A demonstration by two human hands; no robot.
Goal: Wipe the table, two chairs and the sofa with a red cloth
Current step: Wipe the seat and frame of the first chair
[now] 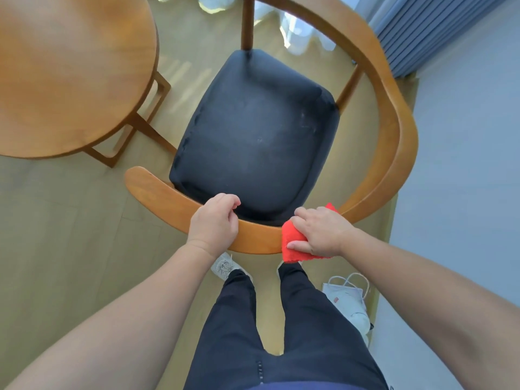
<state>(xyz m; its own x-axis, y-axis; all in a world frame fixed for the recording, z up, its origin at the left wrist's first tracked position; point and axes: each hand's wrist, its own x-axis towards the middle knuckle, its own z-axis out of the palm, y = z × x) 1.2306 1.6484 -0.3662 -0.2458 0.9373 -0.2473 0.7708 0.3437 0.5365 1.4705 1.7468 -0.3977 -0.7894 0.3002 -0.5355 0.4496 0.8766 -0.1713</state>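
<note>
Both your hands were on the curved wooden rail (160,192) of the chair (253,136): your left hand (213,223) curled around it, your right hand (320,235) clamped the red cloth (291,250) over it, close beside.

Nothing legible shows anywhere in the frame. The only possible label is a small red mark (335,300) on the white bag (351,306) on the floor at the lower right of the frame. It is too small and blurred to read.
</note>
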